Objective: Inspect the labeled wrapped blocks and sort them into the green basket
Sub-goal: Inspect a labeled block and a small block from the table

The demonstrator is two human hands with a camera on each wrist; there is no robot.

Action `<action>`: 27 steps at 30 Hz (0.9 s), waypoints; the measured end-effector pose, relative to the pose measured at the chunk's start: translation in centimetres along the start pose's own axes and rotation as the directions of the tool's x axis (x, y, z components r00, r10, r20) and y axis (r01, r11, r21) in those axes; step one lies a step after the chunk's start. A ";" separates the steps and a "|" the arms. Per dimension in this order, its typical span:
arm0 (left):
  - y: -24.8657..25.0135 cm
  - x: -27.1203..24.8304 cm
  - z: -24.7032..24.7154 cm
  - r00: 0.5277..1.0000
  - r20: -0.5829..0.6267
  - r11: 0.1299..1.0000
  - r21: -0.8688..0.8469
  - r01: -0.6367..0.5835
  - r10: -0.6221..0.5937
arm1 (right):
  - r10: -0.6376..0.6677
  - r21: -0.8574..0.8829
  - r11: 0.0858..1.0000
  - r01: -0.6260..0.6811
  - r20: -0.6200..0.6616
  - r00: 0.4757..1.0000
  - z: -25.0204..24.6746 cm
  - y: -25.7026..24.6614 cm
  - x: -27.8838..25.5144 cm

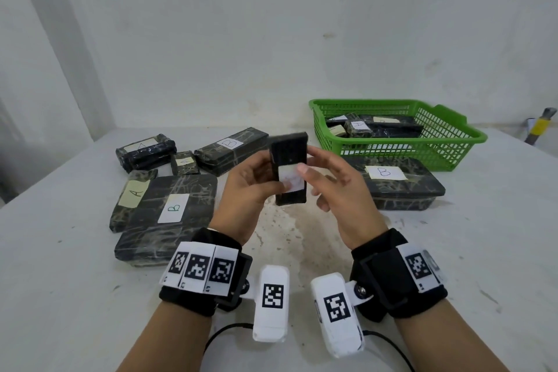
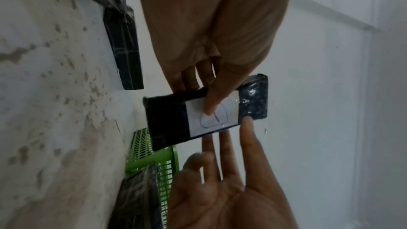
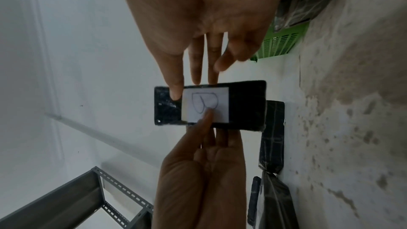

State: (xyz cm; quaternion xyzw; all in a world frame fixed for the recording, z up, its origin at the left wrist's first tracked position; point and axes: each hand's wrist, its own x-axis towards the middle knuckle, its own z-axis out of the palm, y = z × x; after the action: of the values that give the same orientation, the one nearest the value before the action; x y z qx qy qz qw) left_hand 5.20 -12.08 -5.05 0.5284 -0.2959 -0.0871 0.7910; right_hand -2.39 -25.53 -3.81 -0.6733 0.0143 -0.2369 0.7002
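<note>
I hold a small black wrapped block (image 1: 289, 157) upright above the table's middle, its white label (image 1: 292, 181) facing me. My left hand (image 1: 271, 183) grips its left side, with the thumb (image 2: 208, 107) on the label and the fingers behind. My right hand (image 1: 308, 166) pinches its right edge, thumb (image 3: 176, 93) on the front, straight fingers behind. The handwritten letter (image 3: 203, 102) looks like a B. The green basket (image 1: 392, 102) stands at the back right, with several wrapped blocks in it.
Left of my hands lie a large B block (image 1: 169, 214), an A block (image 1: 133, 196), a long B block (image 1: 232, 146), a stacked A block (image 1: 145, 151) and a small block (image 1: 184, 163). Another large B block (image 1: 398, 184) lies in front of the basket.
</note>
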 end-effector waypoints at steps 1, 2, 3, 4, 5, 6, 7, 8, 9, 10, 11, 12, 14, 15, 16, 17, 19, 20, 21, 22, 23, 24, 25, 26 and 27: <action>0.0 -0.1 0.1 1.000 0.030 1.000 0.024 -0.007 0.006 | -0.022 0.019 1.000 0.021 0.021 1.000 0.1 0.1 0.0; 0.0 -0.2 0.2 0.999 0.049 0.999 0.039 -0.012 0.010 | -0.041 0.017 0.999 0.040 0.035 0.999 0.2 0.1 -0.1; 0.1 -0.3 0.3 0.998 0.060 0.999 0.046 -0.015 0.012 | -0.055 0.007 0.998 0.054 0.043 0.998 0.3 0.2 0.0; 0.1 -0.3 0.4 0.998 0.058 0.999 0.048 -0.018 0.016 | -0.063 0.003 0.998 0.063 0.044 0.997 0.4 0.3 0.0; 0.3 -0.4 0.6 0.998 0.056 0.998 0.057 -0.023 0.020 | -0.068 0.008 0.998 0.068 0.040 0.997 0.4 0.4 0.0; 0.3 -0.4 0.7 0.998 0.056 0.997 0.071 -0.026 0.022 | -0.071 0.022 0.997 0.070 0.031 0.997 0.5 0.5 0.1; 0.4 -0.5 0.9 0.998 0.063 0.996 0.085 -0.026 0.020 | -0.072 0.039 0.997 0.071 0.016 0.997 0.4 0.6 0.1; 0.6 -0.5 1.0 0.997 0.072 0.996 0.084 -0.018 0.012 | -0.072 0.058 0.996 0.071 0.003 0.997 0.3 0.7 0.2; 0.8 -0.6 1.1 0.997 0.080 0.998 0.070 0.003 -0.009 | -0.069 0.074 0.995 0.070 -0.010 0.998 0.3 0.7 0.3; 1.0 -0.5 1.1 0.996 0.083 0.998 0.047 0.033 -0.037 | -0.066 0.090 0.994 0.067 -0.017 0.998 0.2 0.7 0.4; 1.1 -0.6 1.0 0.995 0.087 0.998 0.029 0.053 -0.055 | -0.066 0.099 0.993 0.068 -0.017 0.998 0.1 0.8 0.4; 1.3 -0.6 0.9 0.995 0.087 0.998 0.015 0.056 -0.057 | -0.069 0.097 0.993 0.070 -0.011 0.998 0.1 0.9 0.4; 1.4 -0.7 0.9 0.998 0.061 0.999 0.018 0.030 -0.031 | -0.078 0.064 0.995 0.077 0.011 0.997 0.0 1.0 0.4; 1.4 -0.7 1.0 0.999 0.037 1.000 0.016 0.012 -0.013 | -0.079 0.054 0.995 0.078 0.026 0.996 0.0 0.9 0.4; 1.3 -0.7 0.9 1.000 0.002 1.000 0.010 -0.001 0.001 | -0.076 0.069 0.995 0.073 0.045 0.996 0.0 0.9 0.4; 1.3 -0.7 0.8 1.000 -0.022 1.000 0.006 -0.011 0.011 | -0.069 0.117 0.991 0.060 0.069 0.995 0.0 0.8 0.5; 1.4 -0.7 0.8 0.999 -0.037 1.000 -0.007 -0.017 0.016 | -0.060 0.234 0.972 0.034 0.107 0.992 0.1 0.6 0.3; 1.5 -0.7 0.9 0.999 -0.037 1.000 -0.009 -0.014 0.014 | -0.067 0.247 0.968 0.039 0.106 0.992 0.1 0.5 0.3; 1.6 -0.8 1.0 0.999 -0.034 1.000 -0.003 -0.010 0.010 | -0.076 0.224 0.973 0.054 0.088 0.993 0.1 0.5 0.3; 1.6 -0.9 1.2 1.000 -0.031 1.000 0.001 -0.001 0.001 | -0.086 0.190 0.979 0.074 0.057 0.995 0.2 0.5 0.3; 1.6 -0.9 1.3 1.000 -0.026 1.000 0.002 0.009 -0.009 | -0.095 0.167 0.982 0.090 0.021 0.995 0.1 0.7 0.4; 1.5 -0.9 1.3 1.000 -0.019 1.000 -0.003 0.019 -0.019 | -0.102 0.160 0.982 0.102 -0.008 0.995 0.1 0.9 0.5; 1.5 -0.9 1.3 0.999 -0.011 0.999 -0.011 0.031 -0.031 | -0.106 0.158 0.981 0.109 -0.025 0.994 0.0 1.0 0.7; 1.4 -0.9 1.3 0.999 0.002 0.999 -0.024 0.045 -0.045 | -0.104 0.152 0.982 0.108 -0.035 0.994 0.0 1.0 0.8; 1.4 -0.9 1.2 0.998 0.014 0.998 -0.033 0.054 -0.053 | -0.100 0.146 0.984 0.105 -0.040 0.994 -0.1 1.1 0.8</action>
State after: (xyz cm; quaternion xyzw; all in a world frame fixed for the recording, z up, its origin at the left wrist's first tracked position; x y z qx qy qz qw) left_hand 3.52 -12.05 -3.79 0.5223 -0.2855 -0.1168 0.7951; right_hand -1.33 -25.97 -4.62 -0.6156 -0.0266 -0.2840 0.7346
